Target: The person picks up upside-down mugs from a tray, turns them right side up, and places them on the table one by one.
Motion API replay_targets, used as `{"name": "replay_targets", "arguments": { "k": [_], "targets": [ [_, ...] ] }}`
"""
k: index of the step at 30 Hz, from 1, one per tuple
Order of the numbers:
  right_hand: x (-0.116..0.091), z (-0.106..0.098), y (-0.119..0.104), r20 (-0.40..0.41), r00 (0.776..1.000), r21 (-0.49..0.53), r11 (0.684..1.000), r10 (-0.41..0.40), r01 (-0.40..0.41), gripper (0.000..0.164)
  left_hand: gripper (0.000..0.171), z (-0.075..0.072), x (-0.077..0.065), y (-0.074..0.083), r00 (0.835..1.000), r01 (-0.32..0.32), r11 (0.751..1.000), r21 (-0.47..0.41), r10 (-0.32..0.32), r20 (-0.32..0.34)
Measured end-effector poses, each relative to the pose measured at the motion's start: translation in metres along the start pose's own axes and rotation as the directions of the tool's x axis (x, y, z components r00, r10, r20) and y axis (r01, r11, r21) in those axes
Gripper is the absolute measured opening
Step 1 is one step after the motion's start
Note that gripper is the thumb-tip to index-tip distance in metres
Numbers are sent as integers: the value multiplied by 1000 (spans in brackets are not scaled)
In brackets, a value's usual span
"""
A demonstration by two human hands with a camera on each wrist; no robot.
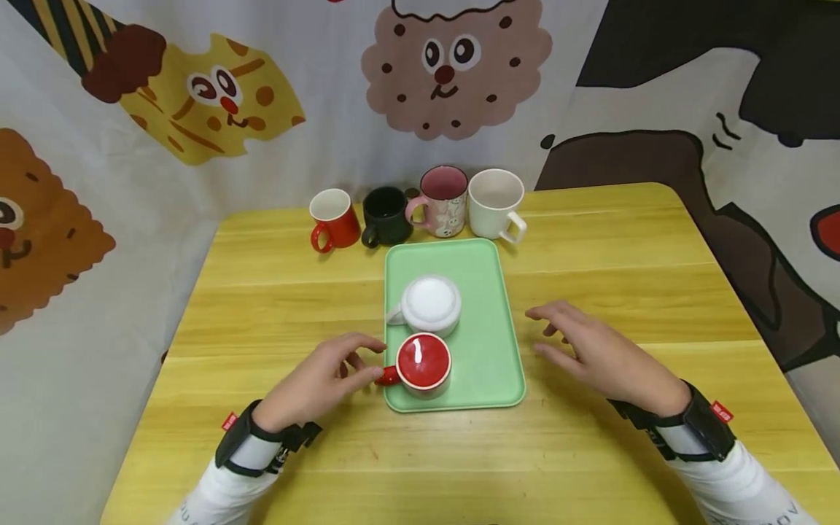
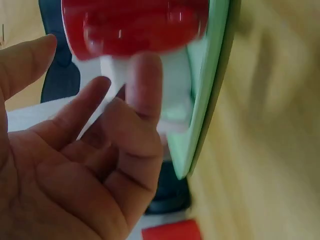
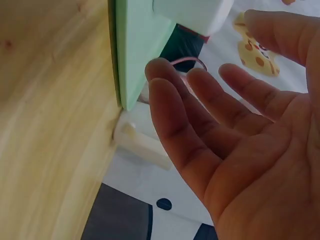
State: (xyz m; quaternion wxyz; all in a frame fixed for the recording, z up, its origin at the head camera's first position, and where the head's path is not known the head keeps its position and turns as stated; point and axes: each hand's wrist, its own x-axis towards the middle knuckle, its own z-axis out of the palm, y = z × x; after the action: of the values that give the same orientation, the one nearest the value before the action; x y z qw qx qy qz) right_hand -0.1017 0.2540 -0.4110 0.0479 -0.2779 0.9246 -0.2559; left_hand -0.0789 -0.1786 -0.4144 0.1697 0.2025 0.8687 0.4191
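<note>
A red mug (image 1: 424, 361) stands on the near left part of a green tray (image 1: 485, 364), seemingly bottom up, its handle pointing left. Behind it, also apparently upside down, is a white mug (image 1: 431, 302). My left hand (image 1: 328, 375) is at the tray's left edge, fingers loosely bent, fingertips close to the red handle; whether they touch it I cannot tell. In the left wrist view no finger wraps round the red mug (image 2: 135, 27). Off the tray's right side hovers my right hand (image 1: 590, 357), relaxed, thumb apart from the fingers, holding nothing.
Along the table's back edge stand a red mug with a white inside (image 1: 337, 219), a black mug (image 1: 387, 216), a pink mug (image 1: 445, 200) and another white mug (image 1: 494, 200). The wooden table (image 1: 282, 292) meets a cartoon-printed cloth (image 1: 315, 168) behind it.
</note>
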Motion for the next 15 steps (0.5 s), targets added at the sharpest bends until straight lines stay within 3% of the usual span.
{"name": "replay_targets", "arguments": {
  "k": [4,8,11,15],
  "targets": [
    [-6,6,-2,20,1000,1,1000,-13,13,46,27,4,2,-3,996,3,998,-59,3,91],
    [-8,9,-3,36,999,15,1000,-17,17,48,21,5,5,-5,991,11,997,-74,-1,136],
    [-10,10,-4,29,999,19,1000,-18,18,47,25,1,11,-8,995,20,999,-48,-15,99],
    [-10,11,-3,10,1000,31,999,-24,24,45,30,-5,29,-17,999,30,999,-13,-30,-31]
  ]
}}
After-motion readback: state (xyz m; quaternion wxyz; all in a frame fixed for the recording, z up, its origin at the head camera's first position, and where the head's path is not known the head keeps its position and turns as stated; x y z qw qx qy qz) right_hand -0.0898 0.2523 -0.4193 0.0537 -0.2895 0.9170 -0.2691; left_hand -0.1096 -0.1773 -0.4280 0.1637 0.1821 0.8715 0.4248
